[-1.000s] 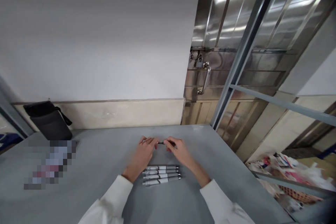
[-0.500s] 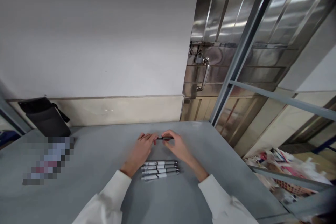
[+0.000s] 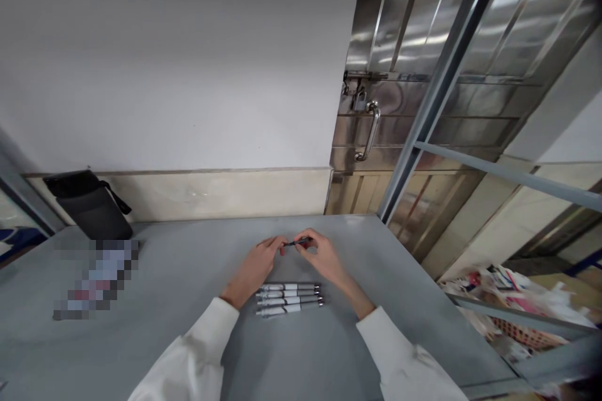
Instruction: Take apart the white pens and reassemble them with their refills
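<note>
— What's under the hands?
— A table (image 3: 188,276), four pens (image 3: 289,299) just nearer than both.
— The grip?
— Left hand (image 3: 256,266) and right hand (image 3: 324,259) each pinch the dark pen (image 3: 296,242) — lifted slightly since before, hands closer.

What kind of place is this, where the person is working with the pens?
Probably a plain workroom or storage area, not an office: a bare grey metal table, a steel door shut with a padlock, and a heap of mixed packaging on the floor to the right.
</note>
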### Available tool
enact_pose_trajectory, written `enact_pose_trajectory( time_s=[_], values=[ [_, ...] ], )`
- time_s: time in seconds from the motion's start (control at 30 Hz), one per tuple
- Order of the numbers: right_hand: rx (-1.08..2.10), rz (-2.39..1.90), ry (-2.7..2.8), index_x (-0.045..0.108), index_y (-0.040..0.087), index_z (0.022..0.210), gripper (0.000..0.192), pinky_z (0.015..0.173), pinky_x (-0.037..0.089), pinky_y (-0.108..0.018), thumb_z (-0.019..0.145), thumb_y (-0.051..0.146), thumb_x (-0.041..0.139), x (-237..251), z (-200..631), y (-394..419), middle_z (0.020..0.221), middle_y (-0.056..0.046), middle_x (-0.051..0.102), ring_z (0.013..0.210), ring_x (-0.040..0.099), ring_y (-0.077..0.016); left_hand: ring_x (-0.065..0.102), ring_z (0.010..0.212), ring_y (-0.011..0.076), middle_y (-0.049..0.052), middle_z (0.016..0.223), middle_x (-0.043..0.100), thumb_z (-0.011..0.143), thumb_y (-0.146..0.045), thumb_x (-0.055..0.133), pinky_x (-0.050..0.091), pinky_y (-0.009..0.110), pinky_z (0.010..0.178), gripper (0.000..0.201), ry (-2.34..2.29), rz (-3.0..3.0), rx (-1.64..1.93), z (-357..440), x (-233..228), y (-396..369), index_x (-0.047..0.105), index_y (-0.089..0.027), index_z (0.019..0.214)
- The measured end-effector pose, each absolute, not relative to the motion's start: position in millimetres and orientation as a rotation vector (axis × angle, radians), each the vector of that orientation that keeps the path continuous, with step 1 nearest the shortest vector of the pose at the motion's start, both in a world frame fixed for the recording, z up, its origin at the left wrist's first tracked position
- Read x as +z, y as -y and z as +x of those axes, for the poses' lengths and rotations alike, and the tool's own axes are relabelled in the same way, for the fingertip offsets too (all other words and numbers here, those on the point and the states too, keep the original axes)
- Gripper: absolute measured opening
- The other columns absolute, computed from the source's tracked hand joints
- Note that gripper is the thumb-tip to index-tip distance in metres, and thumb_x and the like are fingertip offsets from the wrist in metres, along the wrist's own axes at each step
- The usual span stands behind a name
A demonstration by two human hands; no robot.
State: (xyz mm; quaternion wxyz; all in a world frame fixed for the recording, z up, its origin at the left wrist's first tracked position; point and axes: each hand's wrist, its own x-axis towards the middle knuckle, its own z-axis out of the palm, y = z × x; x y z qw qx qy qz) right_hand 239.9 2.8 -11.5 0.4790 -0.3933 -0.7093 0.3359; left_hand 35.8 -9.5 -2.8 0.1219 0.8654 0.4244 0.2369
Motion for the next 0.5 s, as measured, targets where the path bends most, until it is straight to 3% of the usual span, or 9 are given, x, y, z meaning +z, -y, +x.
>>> enact_pose_trajectory(
  time_s=[0.13, 0.3, 0.5],
  values=[
    [0.827, -0.9, 1.69, 0.069, 0.021, 0.091, 0.013, 0.084, 0.051, -0.032, 0.083, 0.028, 0.062, -13.3, 245.3, -6.3, 0.097, -0.004, 0.068, 0.087, 0.064, -0.0181, 0.06, 0.097, 0.0176, 0.004, 0.103, 0.063, 0.066, 0.012, 0.031, 0.047, 0.031, 0.09, 0.069, -1.195, 2.52, 0.757, 35.1, -5.0, 7.0, 0.052, -0.023, 0.121],
    [0.896, -0.958, 1.59, 0.07, 0.02, 0.093, 0.017, 0.089, 0.049, -0.034, 0.083, 0.029, 0.06, -13.4, 251.1, -10.1, 0.1, -0.006, 0.07, 0.092, 0.065, -0.0202, 0.055, 0.111, 0.0174, 0.004, 0.121, 0.058, 0.072, 0.013, 0.032, 0.045, 0.035, 0.1, 0.078, -1.124, 2.569, 0.848, 35.4, -11.7, 1.3, 0.045, -0.03, 0.136],
    [0.872, -1.103, 1.519, 0.069, 0.021, 0.092, 0.019, 0.08, 0.047, -0.033, 0.081, 0.032, 0.058, -11.1, 257.1, -13.2, 0.088, -0.003, 0.07, 0.083, 0.064, -0.0201, 0.055, 0.111, 0.0187, 0.004, 0.118, 0.059, 0.095, -0.005, 0.039, 0.047, 0.037, 0.1, 0.046, -1.152, 2.565, 0.953, 34.1, -15.8, -5.2, 0.051, -0.029, 0.132]
  ],
)
